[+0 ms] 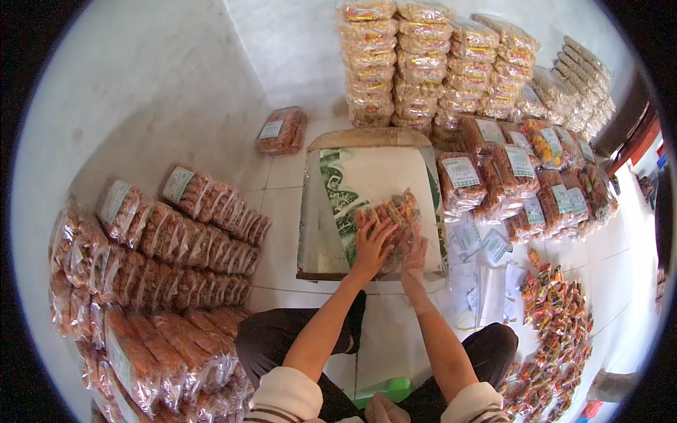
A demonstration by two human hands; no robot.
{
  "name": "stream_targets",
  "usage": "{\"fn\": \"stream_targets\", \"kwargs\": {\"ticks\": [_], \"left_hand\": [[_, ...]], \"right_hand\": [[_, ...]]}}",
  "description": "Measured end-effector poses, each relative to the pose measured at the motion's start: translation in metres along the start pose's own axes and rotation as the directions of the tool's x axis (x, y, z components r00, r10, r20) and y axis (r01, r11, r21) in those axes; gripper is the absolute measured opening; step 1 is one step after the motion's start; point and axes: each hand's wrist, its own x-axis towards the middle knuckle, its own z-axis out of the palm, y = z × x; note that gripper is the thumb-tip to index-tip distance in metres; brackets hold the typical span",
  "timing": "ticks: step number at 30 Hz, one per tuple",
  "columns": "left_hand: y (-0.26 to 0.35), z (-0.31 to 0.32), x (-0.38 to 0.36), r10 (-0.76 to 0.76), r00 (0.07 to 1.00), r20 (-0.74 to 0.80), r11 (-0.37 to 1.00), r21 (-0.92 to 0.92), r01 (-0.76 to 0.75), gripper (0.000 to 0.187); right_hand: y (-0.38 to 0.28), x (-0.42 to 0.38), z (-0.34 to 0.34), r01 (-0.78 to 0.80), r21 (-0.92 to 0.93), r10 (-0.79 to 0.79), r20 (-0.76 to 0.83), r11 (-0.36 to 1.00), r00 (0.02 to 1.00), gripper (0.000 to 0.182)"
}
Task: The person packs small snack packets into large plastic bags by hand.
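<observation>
A clear plastic bag of small wrapped brown snacks lies on a low box-like table in front of me. My left hand rests over its near left part, fingers curved and somewhat spread against the plastic. Along the bag's near right side, my right hand grips the plastic, with its fingers pointing away from me. The underside of the bag and parts of my fingertips are hidden. Beneath it, the low table has a white and green printed sheet on top.
Packed brown snack bags are piled at left. One labelled pack lies by the wall. Tall stacks of pale snack bags stand behind; labelled packs sit at right. Paper labels and loose wrapped snacks lie on the floor.
</observation>
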Motion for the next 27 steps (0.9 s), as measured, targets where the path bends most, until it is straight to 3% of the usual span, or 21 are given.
{"fn": "stream_targets", "kwargs": {"ticks": [1, 2, 4, 5, 7, 8, 10, 12, 13, 14, 15, 17, 19, 20, 22, 25, 27], "left_hand": [[0.001, -0.003, 0.001, 0.001, 1.000, -0.003, 1.000, 0.001, -0.001, 0.044], [0.002, -0.006, 0.000, 0.013, 1.000, 0.017, 1.000, -0.009, -0.013, 0.044], [0.000, -0.009, 0.000, 0.019, 0.999, 0.036, 1.000, -0.014, -0.019, 0.045], [-0.001, -0.010, 0.000, 0.040, 0.998, 0.039, 0.999, -0.008, -0.040, 0.043], [-0.004, -0.008, 0.001, 0.059, 0.997, 0.040, 0.998, -0.001, -0.059, 0.042], [-0.005, -0.007, 0.002, 0.046, 0.999, 0.020, 0.998, -0.034, -0.045, 0.038], [-0.002, -0.005, 0.001, 0.025, 1.000, -0.005, 0.997, -0.071, -0.025, 0.034], [0.003, -0.003, -0.005, -0.244, 0.932, -0.267, 0.951, -0.254, 0.176, 0.034], [0.006, 0.003, -0.013, -0.246, 0.931, -0.268, 0.951, -0.255, 0.178, 0.034], [0.013, 0.011, -0.024, -0.524, 0.808, -0.270, 0.824, -0.402, 0.400, 0.036], [0.020, 0.019, -0.034, -0.755, 0.615, -0.226, 0.623, -0.538, 0.567, 0.039], [0.033, 0.030, -0.046, -0.770, 0.615, -0.170, 0.583, -0.581, 0.569, 0.042], [0.040, 0.040, -0.050, -0.755, 0.644, -0.125, 0.575, -0.600, 0.557, 0.047], [0.041, 0.044, -0.050, -0.757, 0.641, -0.126, 0.572, -0.602, 0.557, 0.047], [0.042, 0.041, -0.049, -0.688, 0.704, -0.177, 0.663, -0.547, 0.511, 0.048], [0.039, 0.032, -0.048, -0.637, 0.748, -0.188, 0.703, -0.540, 0.463, 0.048], [0.037, 0.031, -0.050, -0.657, 0.739, -0.147, 0.677, -0.546, 0.493, 0.048]], "right_hand": [[0.004, 0.003, 0.005, -0.119, 0.019, 0.119, -0.024, 0.993, 0.993, 0.044], [0.007, 0.004, 0.010, -0.117, 0.020, 0.118, -0.024, 0.993, 0.993, 0.044], [0.001, 0.004, 0.020, -0.069, 0.177, 0.111, -0.238, 0.982, 0.965, 0.033], [0.000, 0.003, 0.021, -0.069, 0.181, 0.111, -0.234, 0.981, 0.966, 0.033], [0.001, 0.000, 0.021, -0.154, 0.410, 0.214, -0.105, 0.899, 0.971, 0.031], [0.003, -0.003, 0.017, -0.152, 0.409, 0.210, -0.102, 0.900, 0.972, 0.031], [0.004, -0.009, 0.001, 0.062, 0.265, -0.065, 0.004, 0.962, 0.998, 0.038], [-0.002, -0.011, -0.019, 0.041, 0.280, -0.075, 0.113, 0.959, 0.991, 0.041], [-0.004, -0.011, -0.025, 0.018, 0.295, -0.083, 0.211, 0.955, 0.974, 0.044], [-0.002, -0.010, -0.026, 0.018, 0.295, -0.084, 0.212, 0.955, 0.974, 0.044], [0.003, -0.009, -0.026, 0.054, 0.236, -0.116, 0.257, 0.970, 0.959, 0.049], [0.000, -0.008, -0.024, 0.097, 0.183, -0.152, 0.311, 0.978, 0.938, 0.054], [-0.018, 0.000, -0.032, -0.123, 0.319, -0.053, 0.492, 0.940, 0.869, 0.056], [-0.023, 0.004, -0.034, -0.123, 0.318, -0.054, 0.495, 0.940, 0.867, 0.056], [-0.029, 0.010, -0.032, 0.125, 0.204, -0.214, 0.506, 0.971, 0.836, 0.064], [-0.025, 0.020, -0.032, 0.229, 0.167, -0.283, 0.594, 0.959, 0.753, 0.059], [-0.023, 0.026, -0.028, 0.246, 0.135, -0.277, 0.597, 0.960, 0.753, 0.056]]}}
